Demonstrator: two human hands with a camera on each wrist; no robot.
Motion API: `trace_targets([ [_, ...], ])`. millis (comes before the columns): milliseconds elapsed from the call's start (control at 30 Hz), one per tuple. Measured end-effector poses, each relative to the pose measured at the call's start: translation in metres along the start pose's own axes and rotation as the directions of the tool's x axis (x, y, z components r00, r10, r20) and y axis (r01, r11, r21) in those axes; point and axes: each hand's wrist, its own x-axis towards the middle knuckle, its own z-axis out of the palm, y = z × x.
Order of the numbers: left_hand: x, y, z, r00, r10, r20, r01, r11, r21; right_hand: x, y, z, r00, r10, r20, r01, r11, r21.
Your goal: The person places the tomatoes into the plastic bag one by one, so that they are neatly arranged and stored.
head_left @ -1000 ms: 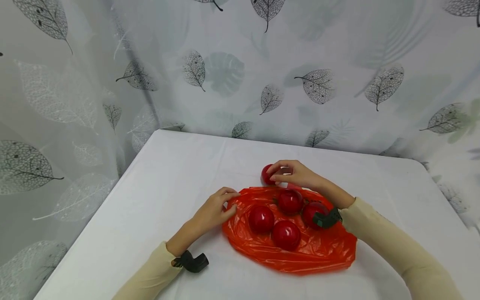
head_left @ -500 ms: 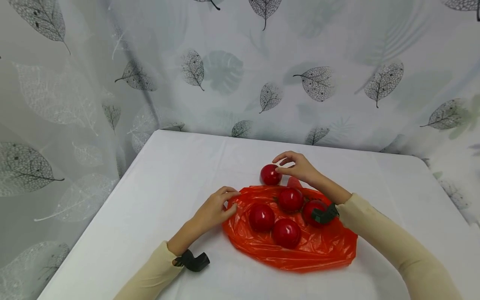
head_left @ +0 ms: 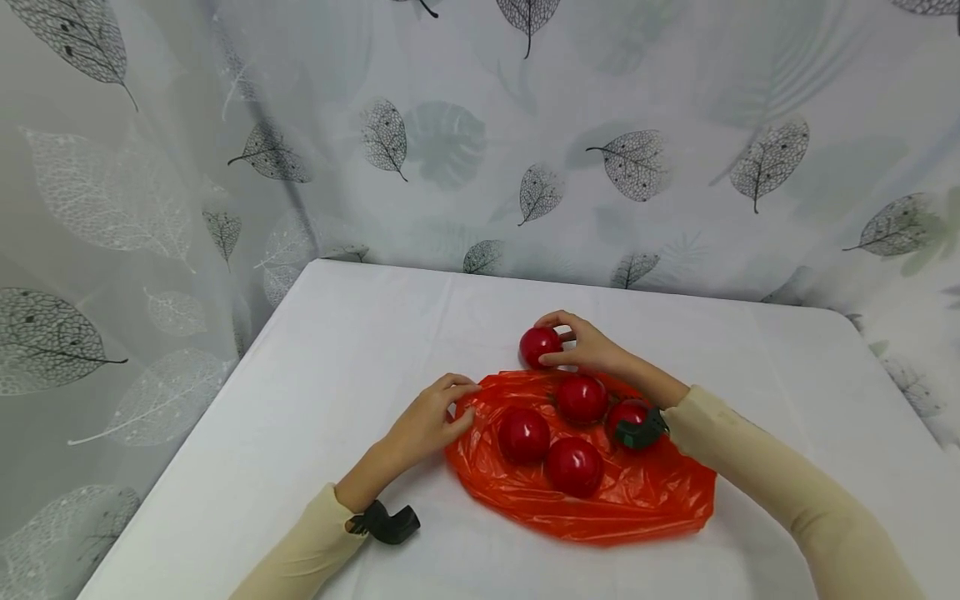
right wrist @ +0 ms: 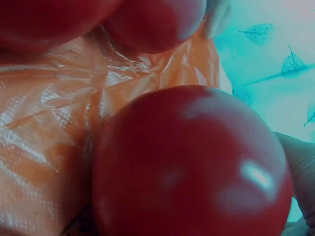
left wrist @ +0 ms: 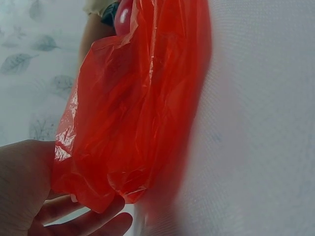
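Observation:
In the head view, my right hand (head_left: 588, 346) grips a shiny red tomato (head_left: 538, 346) just behind the bag, thumb on the near side and fingers over its far side. Several more tomatoes (head_left: 574, 467) lie on a crumpled red plastic bag (head_left: 517, 512). My left hand (head_left: 423, 421) holds the bag's left edge. In the left wrist view, the curved fingers (left wrist: 81, 221) lie partly behind the bag (left wrist: 123, 113). One tomato (right wrist: 192, 167) looms close in the right wrist view, hiding most of the right hand (right wrist: 301, 167).
A white-covered table (head_left: 360, 333) extends around the bag on all sides. Behind it and to the left hangs a pale curtain (head_left: 450, 225) with leaf prints. Black wrist mounts (head_left: 390, 525) are strapped over both sleeves.
My right hand lifted off the back tomato, opened slightly beside it, then came down and closed round it again. The left hand and the bag stay in place.

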Motion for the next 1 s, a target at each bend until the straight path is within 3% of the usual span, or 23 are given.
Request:
trace_targets([
  [700, 0.001, -0.003, 0.004, 1.000, 0.016, -0.025, -0.016, 1.000, 0.009, -0.008, -0.006, 0.006, 0.996, 0.010, -0.092, -0.011, 1.000, -0.005],
  [1000, 0.001, -0.004, 0.007, 1.000, 0.010, -0.021, -0.009, 1.000, 0.015, -0.019, -0.012, 0.003, 0.993, -0.030, -0.111, 0.032, 0.999, 0.015],
])
